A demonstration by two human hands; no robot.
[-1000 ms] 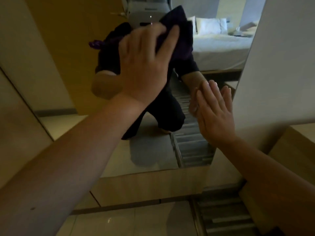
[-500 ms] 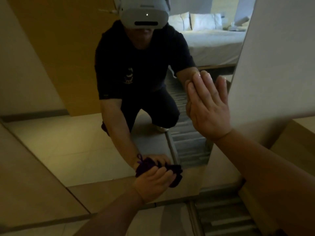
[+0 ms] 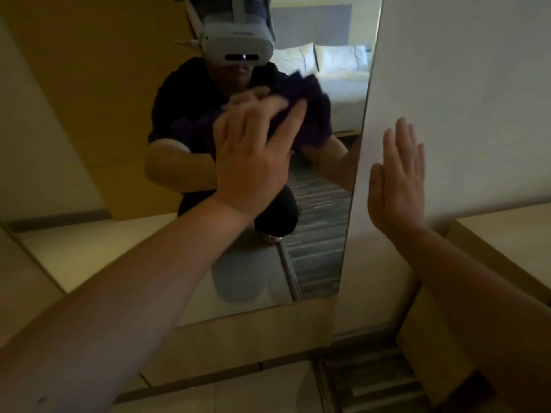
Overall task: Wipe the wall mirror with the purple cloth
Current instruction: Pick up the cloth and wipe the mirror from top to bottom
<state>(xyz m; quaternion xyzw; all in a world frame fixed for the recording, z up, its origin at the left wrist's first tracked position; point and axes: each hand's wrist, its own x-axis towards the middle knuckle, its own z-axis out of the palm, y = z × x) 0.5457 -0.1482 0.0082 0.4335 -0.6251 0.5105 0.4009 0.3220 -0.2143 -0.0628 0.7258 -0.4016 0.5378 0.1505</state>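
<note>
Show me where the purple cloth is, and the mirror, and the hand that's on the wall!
purple cloth [image 3: 310, 114]: head view, bunched folds beside the fingers.
mirror [image 3: 89, 248]: head view, bare glass at lower left.
right hand [image 3: 396, 186]: head view, back of the hand, flat on the white wall.

Wall mirror [image 3: 98, 138] mounted flush on pale wall [image 3: 465, 84], bottom edge just above wood baseboard [image 3: 238, 347]. Purple cloth [image 3: 310, 114] pressed flat against glass under left hand [image 3: 253, 162]. Right hand [image 3: 396, 186] palm-flat on wall just beside mirror's right edge. Tile floor [image 3: 244, 394] below.
</note>
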